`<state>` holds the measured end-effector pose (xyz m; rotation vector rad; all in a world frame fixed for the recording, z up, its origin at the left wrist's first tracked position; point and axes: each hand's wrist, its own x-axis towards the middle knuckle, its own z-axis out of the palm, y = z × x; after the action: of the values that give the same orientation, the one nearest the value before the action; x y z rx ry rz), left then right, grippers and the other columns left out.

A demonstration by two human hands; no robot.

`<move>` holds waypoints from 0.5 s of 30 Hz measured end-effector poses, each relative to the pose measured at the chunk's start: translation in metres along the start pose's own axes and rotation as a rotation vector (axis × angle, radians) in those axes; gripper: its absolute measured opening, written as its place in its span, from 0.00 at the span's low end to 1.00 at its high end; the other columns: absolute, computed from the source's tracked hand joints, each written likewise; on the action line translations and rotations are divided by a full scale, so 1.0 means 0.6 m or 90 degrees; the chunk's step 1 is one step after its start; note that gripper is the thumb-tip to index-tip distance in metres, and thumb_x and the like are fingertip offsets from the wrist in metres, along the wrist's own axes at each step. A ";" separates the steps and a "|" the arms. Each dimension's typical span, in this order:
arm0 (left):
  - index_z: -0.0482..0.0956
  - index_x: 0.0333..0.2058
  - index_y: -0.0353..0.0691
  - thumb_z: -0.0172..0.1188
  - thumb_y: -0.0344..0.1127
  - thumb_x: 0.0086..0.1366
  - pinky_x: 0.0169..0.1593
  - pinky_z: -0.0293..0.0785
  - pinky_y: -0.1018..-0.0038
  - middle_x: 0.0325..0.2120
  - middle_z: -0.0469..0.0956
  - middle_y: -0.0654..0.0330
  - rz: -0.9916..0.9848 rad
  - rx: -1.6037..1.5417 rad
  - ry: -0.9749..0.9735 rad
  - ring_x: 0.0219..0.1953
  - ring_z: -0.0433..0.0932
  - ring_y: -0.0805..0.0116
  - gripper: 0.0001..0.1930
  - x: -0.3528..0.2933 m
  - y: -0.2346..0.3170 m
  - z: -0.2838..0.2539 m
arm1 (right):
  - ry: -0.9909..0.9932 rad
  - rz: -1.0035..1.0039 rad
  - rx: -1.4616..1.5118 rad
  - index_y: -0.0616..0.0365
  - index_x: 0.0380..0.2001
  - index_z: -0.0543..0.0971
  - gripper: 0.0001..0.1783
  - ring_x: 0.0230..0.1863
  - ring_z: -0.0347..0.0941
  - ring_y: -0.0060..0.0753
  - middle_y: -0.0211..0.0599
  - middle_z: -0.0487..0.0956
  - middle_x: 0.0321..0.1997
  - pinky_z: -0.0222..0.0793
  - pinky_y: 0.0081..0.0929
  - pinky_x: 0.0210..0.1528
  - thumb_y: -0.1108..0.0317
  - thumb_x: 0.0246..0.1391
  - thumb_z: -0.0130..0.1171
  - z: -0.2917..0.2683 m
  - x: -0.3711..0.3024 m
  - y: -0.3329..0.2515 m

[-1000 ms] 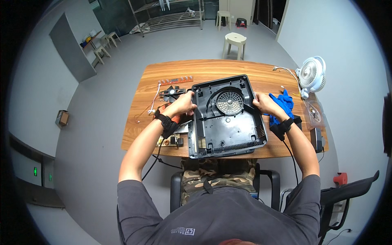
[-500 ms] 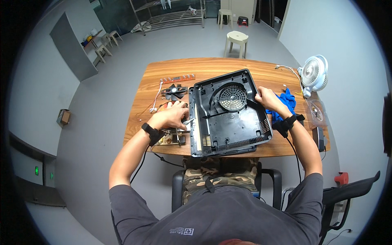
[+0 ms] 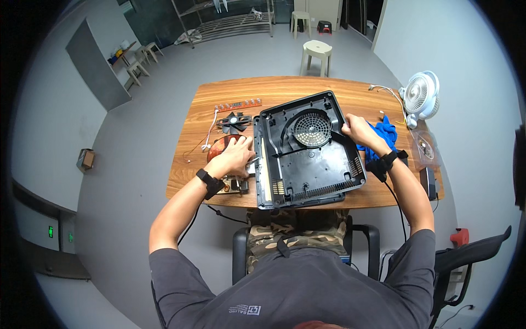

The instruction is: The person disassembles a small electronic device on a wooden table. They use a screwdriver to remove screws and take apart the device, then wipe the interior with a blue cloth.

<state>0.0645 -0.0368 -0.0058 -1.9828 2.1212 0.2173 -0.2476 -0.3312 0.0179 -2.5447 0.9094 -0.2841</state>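
A black plastic appliance housing (image 3: 323,167) with a round vent grille lies tilted on top of a flat black panel (image 3: 259,186). My right hand (image 3: 359,132) is closed on the housing's right edge. To the left, my left hand (image 3: 235,156) is bent over the parts beside the panel, and a small silver piece (image 3: 253,160) shows at its thumb; whatever its fingers hold is mostly hidden. Just beyond that hand is a reddish copper coil (image 3: 219,147), partly covered. A circuit board (image 3: 234,185) sits below the wrist, and a black fan (image 3: 234,123) lies farther off.
A strip-shaped control board (image 3: 238,105) with white wires lies at the table's far left. On the right are a blue cloth (image 3: 383,134), a light blue desk fan (image 3: 420,97), a clear plastic bag (image 3: 424,149) and a dark box (image 3: 428,183). A stool (image 3: 317,51) stands beyond the table.
My left hand has shifted slightly, and more of the copper coil shows. My right hand keeps its hold on the housing, which has hardly moved.
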 end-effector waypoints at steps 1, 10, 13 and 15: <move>0.84 0.48 0.41 0.80 0.48 0.38 0.55 0.62 0.57 0.51 0.66 0.51 0.002 -0.003 0.006 0.57 0.63 0.51 0.35 -0.002 -0.002 0.002 | 0.004 -0.003 -0.002 0.71 0.37 0.77 0.16 0.34 0.81 0.64 0.68 0.80 0.31 0.76 0.50 0.40 0.64 0.57 0.54 0.002 0.000 0.003; 0.84 0.45 0.40 0.81 0.49 0.36 0.53 0.64 0.58 0.50 0.67 0.50 -0.012 0.042 0.017 0.55 0.64 0.51 0.35 -0.017 -0.028 0.033 | 0.014 -0.014 -0.008 0.70 0.37 0.77 0.17 0.41 0.79 0.69 0.69 0.80 0.34 0.74 0.52 0.45 0.63 0.57 0.55 0.005 -0.001 0.003; 0.84 0.45 0.40 0.82 0.50 0.36 0.54 0.64 0.58 0.51 0.67 0.50 -0.009 0.036 0.025 0.56 0.64 0.50 0.35 -0.013 -0.032 0.038 | 0.023 -0.020 -0.018 0.70 0.36 0.77 0.17 0.42 0.78 0.70 0.69 0.80 0.35 0.74 0.53 0.45 0.63 0.56 0.56 0.002 0.000 0.002; 0.84 0.45 0.40 0.82 0.50 0.36 0.54 0.64 0.57 0.52 0.67 0.49 -0.012 0.047 0.021 0.57 0.64 0.50 0.35 -0.013 -0.030 0.040 | 0.027 -0.018 -0.017 0.70 0.36 0.77 0.17 0.42 0.78 0.70 0.68 0.80 0.35 0.74 0.53 0.45 0.62 0.56 0.56 -0.001 0.000 -0.002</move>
<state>0.0845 -0.0244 -0.0259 -1.9761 2.0985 0.1016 -0.2470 -0.3309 0.0189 -2.5860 0.8987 -0.3370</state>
